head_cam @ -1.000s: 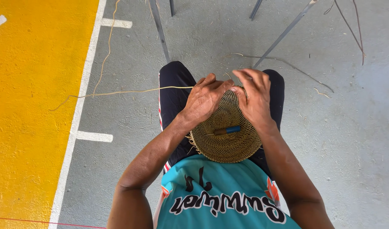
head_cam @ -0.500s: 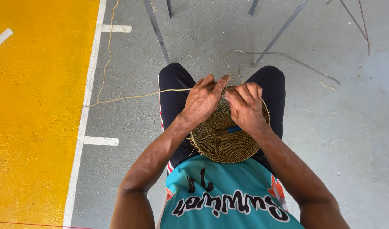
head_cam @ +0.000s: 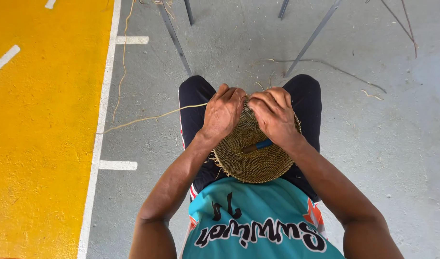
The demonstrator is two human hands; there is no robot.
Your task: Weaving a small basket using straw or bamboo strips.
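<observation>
A round woven straw disc (head_cam: 251, 158) rests on my lap, between my dark-trousered knees. My left hand (head_cam: 223, 112) grips its far left rim with curled fingers. My right hand (head_cam: 273, 112) is closed over the far right rim, close beside the left. A long pale straw strand (head_cam: 148, 118) runs out from my left hand across the floor to the left. A small tool with a blue handle (head_cam: 256, 146) lies stuck in the weave just below my right hand.
Grey concrete floor (head_cam: 387, 134) surrounds me, with a yellow painted area (head_cam: 42, 129) and white lines on the left. Thin metal legs (head_cam: 174, 38) stand ahead of my knees. Loose straw strands (head_cam: 325, 64) lie on the floor at upper right.
Both hands have closed in together over the disc's far rim, and the right hand's fingers have curled down. The strand stays stretched out to the left.
</observation>
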